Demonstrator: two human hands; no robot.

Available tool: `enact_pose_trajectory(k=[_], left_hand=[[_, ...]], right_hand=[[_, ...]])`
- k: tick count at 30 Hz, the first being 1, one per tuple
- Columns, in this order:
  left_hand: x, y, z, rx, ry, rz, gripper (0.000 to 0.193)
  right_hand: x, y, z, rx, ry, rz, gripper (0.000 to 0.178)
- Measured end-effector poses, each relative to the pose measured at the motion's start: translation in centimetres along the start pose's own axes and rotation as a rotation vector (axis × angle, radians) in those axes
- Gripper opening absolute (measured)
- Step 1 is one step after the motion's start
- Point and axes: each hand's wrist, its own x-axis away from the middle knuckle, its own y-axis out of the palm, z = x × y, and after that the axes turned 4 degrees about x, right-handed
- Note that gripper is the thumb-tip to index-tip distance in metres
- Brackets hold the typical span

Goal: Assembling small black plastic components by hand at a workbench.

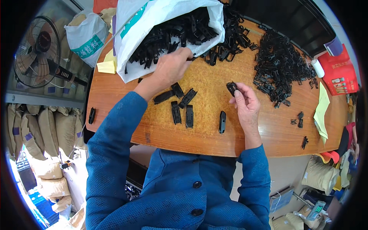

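Note:
My left hand (171, 69) reaches to the lower lip of a white woven sack (128, 57) full of black plastic parts (188, 28). Its fingers are curled at the sack's mouth, with something dark at the tips that I cannot make out. My right hand (248, 105) pinches a small black plastic part (231, 88) between thumb and fingers, above the table. Several longer black plastic pieces (176, 112) lie loose between my hands, nearer the left. One more black piece (222, 122) stands apart, close to the table's front edge.
A big heap of small black parts (274, 65) covers the table's right side, below a dark screen (283, 19). Beside it are a red bag (339, 73) and yellow paper (322, 111). A fan (38, 50) stands left of the wooden table (207, 143).

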Motion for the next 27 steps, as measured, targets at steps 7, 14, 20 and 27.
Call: enact_pose_trajectory(k=[7, 14, 20, 27], left_hand=[[2.1, -1.1, 6.3, 1.361, -0.642, -0.257, 0.022], [3.1, -1.3, 9.3, 1.4, -0.645, -0.309, 0.021], [3.5, -0.9, 11.3, 1.235, -0.574, -0.27, 0.02], [3.8, 0.7, 12.5, 1.084, -0.52, -0.132, 0.026]], right_hand=[[2.5, 1.4, -4.4, 0.037, 0.041, -0.156, 0.019], [4.2, 1.1, -5.8, 0.127, 0.003, -0.211, 0.018], [5.2, 1.2, -5.6, 0.157, -0.016, -0.183, 0.015], [5.3, 0.7, -4.3, 0.129, 0.061, -0.098, 0.012]])
